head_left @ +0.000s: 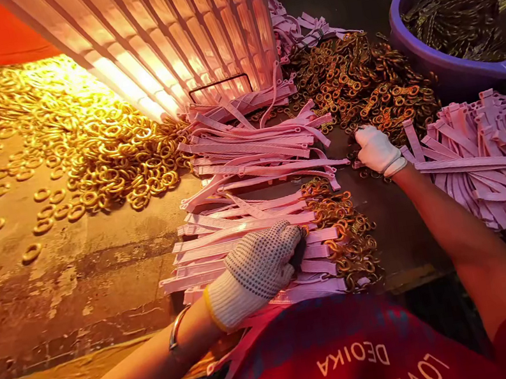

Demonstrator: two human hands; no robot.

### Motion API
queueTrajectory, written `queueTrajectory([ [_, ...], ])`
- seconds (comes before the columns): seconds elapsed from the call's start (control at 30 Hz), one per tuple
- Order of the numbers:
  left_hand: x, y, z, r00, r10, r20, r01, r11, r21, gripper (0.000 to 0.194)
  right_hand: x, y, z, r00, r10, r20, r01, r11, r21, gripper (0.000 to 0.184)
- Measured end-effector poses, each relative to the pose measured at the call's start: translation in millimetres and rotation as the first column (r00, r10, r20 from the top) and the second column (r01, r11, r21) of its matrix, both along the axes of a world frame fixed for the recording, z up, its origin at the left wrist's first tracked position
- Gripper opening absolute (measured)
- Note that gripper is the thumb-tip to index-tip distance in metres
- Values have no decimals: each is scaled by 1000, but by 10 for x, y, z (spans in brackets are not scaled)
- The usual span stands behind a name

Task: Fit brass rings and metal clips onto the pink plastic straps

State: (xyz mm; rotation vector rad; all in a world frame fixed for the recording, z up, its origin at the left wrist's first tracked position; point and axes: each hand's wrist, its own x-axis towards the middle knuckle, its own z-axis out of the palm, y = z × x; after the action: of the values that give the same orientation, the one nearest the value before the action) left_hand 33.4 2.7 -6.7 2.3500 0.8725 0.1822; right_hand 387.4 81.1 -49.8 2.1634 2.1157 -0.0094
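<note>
My left hand (267, 261), in a pale knitted glove with dark dots, lies over a row of pink straps (240, 227). Its fingers are curled round something black (298, 252) that is mostly hidden. Brass-coloured metal clasps (350, 231) bunch along the right ends of these straps. My right hand (377, 150), in a white glove, is closed at the lower left edge of a heap of metal clasps (360, 77). Something dark shows at its fingertips, too small to name. The tip of a pink strap (326, 163) ends just left of those fingertips.
Loose gold rings (116, 154) spread over the left of the worn table (100, 260). A ribbed, lit panel (188, 32) stands at the back. Another heap of pink straps (500, 161) lies right, below a purple basin (452, 75) holding metal pieces.
</note>
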Motion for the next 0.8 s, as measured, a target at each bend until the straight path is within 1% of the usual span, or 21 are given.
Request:
queueTrajectory([
  [0.03, -10, 0, 15, 997, 56, 45, -54, 997, -53, 17, -34, -66, 15, 997, -31, -69, 36, 997, 66, 31],
  [0.07, -19, 1, 40, 988, 129, 86, -118, 985, -127, 17, -95, -158, 41, 983, -38, -181, 63, 989, 136, 29],
  [0.1, -23, 1, 73, 971, 209, 120, -179, 959, -220, 20, -187, -276, 79, 946, -10, -323, 79, 976, 202, 28],
  [0.13, -24, -2, 111, 949, 284, 138, -229, 920, -319, 25, -310, -417, 127, 880, 54, -472, 82, 962, 262, 26],
  [0.17, -19, -9, 152, 928, 344, 142, -262, 874, -410, 28, -459, -575, 185, 796, 141, -589, 48, 955, 293, 27],
  [0.2, -10, -20, 194, 915, 380, 136, -272, 830, -487, 29, -626, -741, 250, 724, 218, -654, 5, 947, 322, 28],
  [0.23, 5, -36, 236, 909, 396, 133, -268, 797, -542, 29, -802, -905, 320, 675, 275, -684, -49, 943, 331, 31],
  [0.3, 43, -74, 314, 904, 401, 152, -238, 764, -599, 25, -1133, -1183, 461, 633, 368, -681, -182, 926, 331, 37],
  [0.33, 62, -93, 349, 899, 407, 165, -227, 753, -618, 22, -1271, -1286, 524, 639, 406, -653, -243, 912, 330, 38],
  [0.37, 81, -108, 379, 891, 420, 174, -220, 734, -643, 19, -1384, -1363, 580, 672, 421, -609, -277, 906, 320, 38],
  [0.4, 96, -121, 404, 878, 444, 179, -217, 702, -678, 18, -1473, -1416, 624, 723, 415, -552, -286, 907, 308, 36],
  [0.47, 119, -144, 435, 843, 507, 180, -204, 611, -765, 18, -1593, -1478, 679, 836, 360, -413, -250, 921, 298, 25],
  [0.53, 136, -178, 437, 802, 571, 177, -180, 513, -839, 22, -1677, -1527, 693, 910, 314, -270, -216, 916, 338, 13],
  [0.6, 153, -237, 420, 753, 636, 172, -158, 427, -890, 25, -1753, -1599, 678, 941, 308, -139, -228, 883, 410, 16],
  [0.67, 168, -311, 400, 717, 678, 160, -133, 358, -924, 29, -1816, -1694, 649, 948, 308, -79, -242, 861, 448, 16],
  [0.7, 169, -342, 393, 711, 685, 156, -125, 343, -931, 31, -1833, -1744, 631, 946, 308, -100, -236, 868, 438, 14],
  [0.73, 166, -360, 391, 720, 676, 155, -126, 348, -929, 31, -1833, -1790, 613, 940, 303, -156, -217, 886, 410, 13],
  [0.77, 159, -357, 391, 747, 647, 156, -137, 379, -915, 30, -1814, -1830, 595, 927, 288, -239, -184, 906, 381, 12],
  [0.8, 150, -328, 391, 787, 597, 159, -153, 437, -886, 29, -1775, -1862, 575, 903, 263, -338, -136, 924, 357, 13],
])
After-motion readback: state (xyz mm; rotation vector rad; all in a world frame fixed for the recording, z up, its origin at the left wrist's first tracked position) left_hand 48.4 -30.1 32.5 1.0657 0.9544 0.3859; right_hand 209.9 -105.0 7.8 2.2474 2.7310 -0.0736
